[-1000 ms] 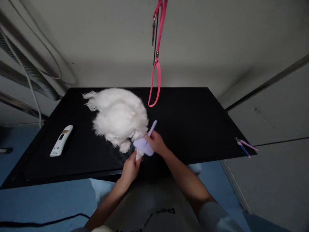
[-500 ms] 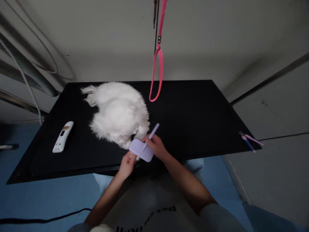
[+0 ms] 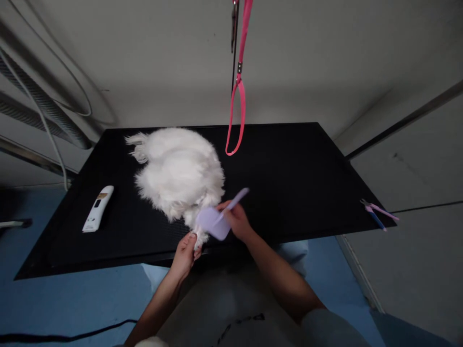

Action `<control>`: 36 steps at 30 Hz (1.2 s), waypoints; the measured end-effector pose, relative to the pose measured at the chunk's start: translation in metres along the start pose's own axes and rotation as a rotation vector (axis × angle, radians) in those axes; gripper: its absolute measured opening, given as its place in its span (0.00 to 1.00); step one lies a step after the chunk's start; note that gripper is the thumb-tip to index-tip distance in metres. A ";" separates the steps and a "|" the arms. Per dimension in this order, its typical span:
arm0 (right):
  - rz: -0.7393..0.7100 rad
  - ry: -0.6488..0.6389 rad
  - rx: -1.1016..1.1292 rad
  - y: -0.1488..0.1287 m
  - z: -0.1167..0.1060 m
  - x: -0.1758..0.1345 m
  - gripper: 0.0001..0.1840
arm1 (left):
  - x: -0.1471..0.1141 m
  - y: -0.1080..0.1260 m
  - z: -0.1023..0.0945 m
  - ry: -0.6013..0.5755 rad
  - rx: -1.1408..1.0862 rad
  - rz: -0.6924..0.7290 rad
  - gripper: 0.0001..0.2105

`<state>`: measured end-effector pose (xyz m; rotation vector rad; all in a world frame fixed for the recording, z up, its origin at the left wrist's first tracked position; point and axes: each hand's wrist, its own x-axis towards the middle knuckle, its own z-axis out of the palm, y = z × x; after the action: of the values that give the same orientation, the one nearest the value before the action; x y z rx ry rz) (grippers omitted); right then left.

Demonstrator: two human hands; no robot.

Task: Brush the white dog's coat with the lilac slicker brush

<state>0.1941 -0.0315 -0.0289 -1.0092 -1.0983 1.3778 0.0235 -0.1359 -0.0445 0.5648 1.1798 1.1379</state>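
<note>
A fluffy white dog (image 3: 181,168) lies curled on the black grooming table (image 3: 285,173), left of its middle. Between thumb and fingers, my left hand (image 3: 186,249) grips the dog's paw (image 3: 200,237) near the front edge. My right hand (image 3: 235,220) is closed on a lilac slicker brush (image 3: 214,222), its handle pointing up and to the right. The brush head lies right beside the paw, its back toward me, so the bristle side is hidden. Slight blur covers the brush.
White clippers (image 3: 98,208) lie on the table's left side. Nail clippers (image 3: 379,214) with pink and blue handles sit at the right corner. A pink loop leash (image 3: 231,140) hangs over the table's back. Grey hoses (image 3: 47,103) run along the left wall.
My left hand has moved slightly left and down with the paw, which shows more now. The brush has shifted a little right, its handle tilting further right. The view has shifted slightly.
</note>
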 end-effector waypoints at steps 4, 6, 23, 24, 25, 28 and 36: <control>0.050 0.033 -0.022 0.005 0.005 0.002 0.12 | 0.000 0.001 -0.006 0.003 -0.033 -0.020 0.19; -0.012 0.112 -0.013 0.007 0.006 0.002 0.12 | 0.000 0.004 -0.007 -0.011 -0.029 -0.043 0.20; -0.026 0.008 -0.052 0.009 0.008 0.003 0.10 | -0.006 0.011 -0.031 -0.050 -0.051 -0.138 0.18; -0.013 -0.083 -0.044 0.009 0.009 0.002 0.10 | -0.005 0.012 -0.031 -0.064 -0.047 -0.143 0.18; 0.011 -0.159 -0.035 0.009 0.010 0.001 0.09 | -0.005 0.012 -0.030 -0.074 -0.044 -0.146 0.18; 0.026 0.005 -0.021 0.005 0.012 -0.002 0.08 | -0.005 0.014 -0.029 -0.082 -0.035 -0.135 0.17; 0.077 -0.062 -0.034 -0.005 0.019 -0.020 0.10 | 0.002 0.026 -0.014 -0.110 0.121 -0.096 0.17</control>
<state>0.1783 -0.0531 -0.0202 -1.0490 -1.1423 1.4648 0.0005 -0.1272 -0.0287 0.6481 1.1731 0.9465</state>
